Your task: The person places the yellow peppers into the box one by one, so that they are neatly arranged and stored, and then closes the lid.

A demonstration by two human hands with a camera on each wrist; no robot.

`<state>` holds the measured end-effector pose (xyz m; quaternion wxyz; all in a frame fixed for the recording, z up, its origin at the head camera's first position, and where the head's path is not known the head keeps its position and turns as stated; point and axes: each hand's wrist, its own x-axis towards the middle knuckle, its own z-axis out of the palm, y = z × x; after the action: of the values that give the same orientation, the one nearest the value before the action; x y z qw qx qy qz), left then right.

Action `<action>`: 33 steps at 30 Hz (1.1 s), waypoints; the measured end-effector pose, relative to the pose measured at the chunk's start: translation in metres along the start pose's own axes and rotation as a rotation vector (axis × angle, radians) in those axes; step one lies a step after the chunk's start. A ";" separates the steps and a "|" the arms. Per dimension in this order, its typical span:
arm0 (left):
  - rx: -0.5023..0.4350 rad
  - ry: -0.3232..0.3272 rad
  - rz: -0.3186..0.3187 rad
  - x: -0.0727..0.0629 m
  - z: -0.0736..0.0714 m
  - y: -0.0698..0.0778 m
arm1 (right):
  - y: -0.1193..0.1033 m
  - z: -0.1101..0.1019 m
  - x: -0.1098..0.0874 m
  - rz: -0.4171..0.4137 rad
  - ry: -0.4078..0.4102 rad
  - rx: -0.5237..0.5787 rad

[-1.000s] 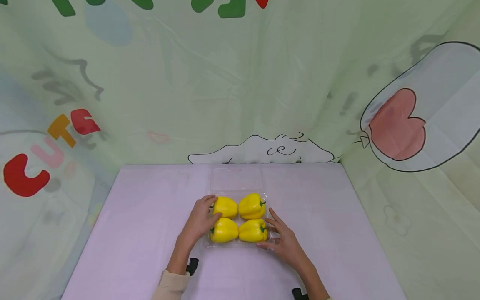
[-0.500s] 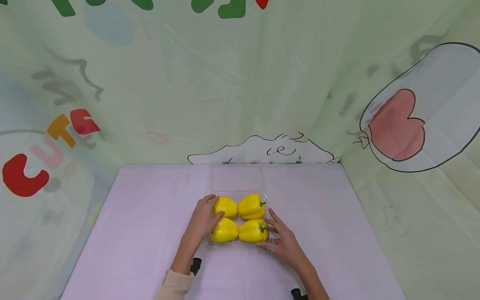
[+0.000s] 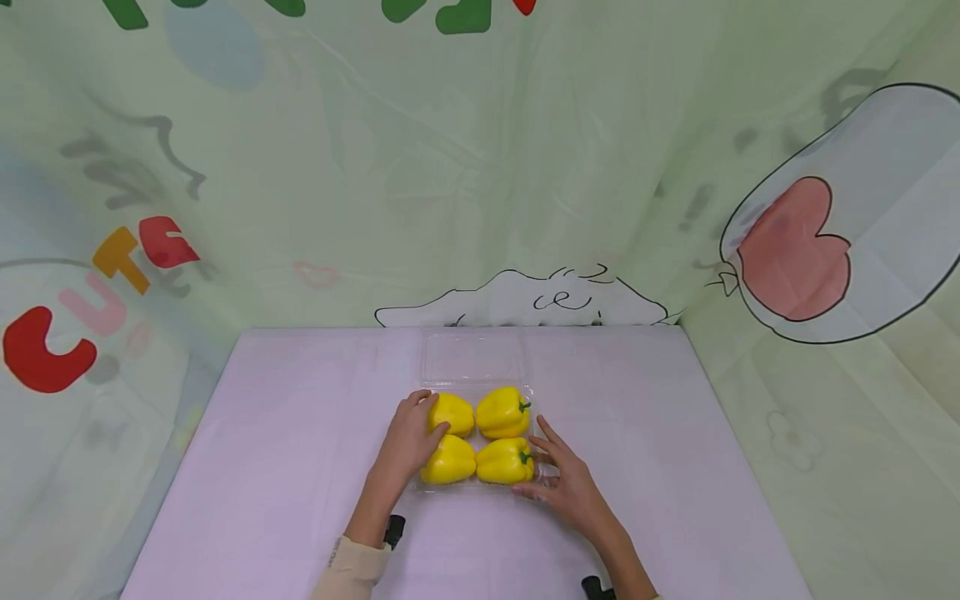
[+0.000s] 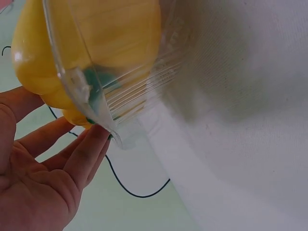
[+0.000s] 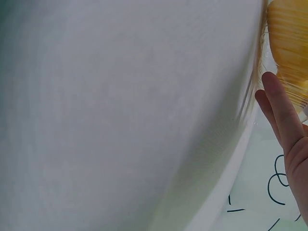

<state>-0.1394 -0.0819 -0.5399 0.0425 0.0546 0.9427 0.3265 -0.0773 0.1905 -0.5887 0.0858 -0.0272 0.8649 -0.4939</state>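
Several yellow bell peppers with green stems lie in two rows in a clear plastic clamshell box (image 3: pixel 480 490), whose lid is folded back. My left hand (image 3: pixel 405 442) is at the box's left side, thumb and fingers around the far-left bell pepper (image 3: pixel 455 415). In the left wrist view, its fingertips touch the yellow bell pepper (image 4: pixel 36 53) near the stem end, beside the box rim. My right hand (image 3: pixel 573 483) rests against the right side of the box, beside the near-right bell pepper (image 3: pixel 504 462). In the right wrist view, straight fingers (image 5: pixel 284 110) touch the clear wall.
The open lid (image 3: pixel 472 358) lies flat behind the peppers on the pale lilac table (image 3: pixel 315 400). A printed cloth backdrop (image 3: pixel 465 167) rises behind and at both sides. Black wrist cameras (image 3: pixel 394 531) sit on both wrists.
My left hand has shifted slightly right over the left peppers and covers their stems more. The right hand keeps its place, and the box has barely moved.
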 end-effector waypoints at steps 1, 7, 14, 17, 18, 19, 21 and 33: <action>0.000 0.000 -0.002 0.000 0.000 0.000 | 0.000 0.000 0.000 -0.006 0.003 -0.002; -0.004 0.004 -0.006 0.002 0.003 0.000 | 0.000 0.000 0.000 -0.014 0.010 -0.012; 0.005 0.001 -0.023 0.004 0.006 0.000 | 0.000 0.001 0.000 -0.012 0.013 -0.008; 0.005 0.005 -0.028 0.003 0.006 0.000 | -0.001 0.001 0.001 0.012 0.008 -0.002; 0.004 0.007 -0.029 0.003 0.007 0.000 | -0.001 0.001 0.001 0.020 0.007 -0.002; 0.007 0.009 -0.028 0.003 0.007 0.000 | -0.001 0.001 0.001 0.025 0.006 -0.003; 0.011 0.015 -0.025 0.002 0.007 0.001 | -0.001 0.001 0.001 0.031 0.006 -0.008; 0.000 0.041 -0.004 -0.002 0.002 -0.001 | 0.000 0.002 0.002 0.039 0.012 -0.013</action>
<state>-0.1371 -0.0819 -0.5423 0.0238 0.0462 0.9434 0.3276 -0.0786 0.1882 -0.5897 0.0901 -0.0080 0.8689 -0.4867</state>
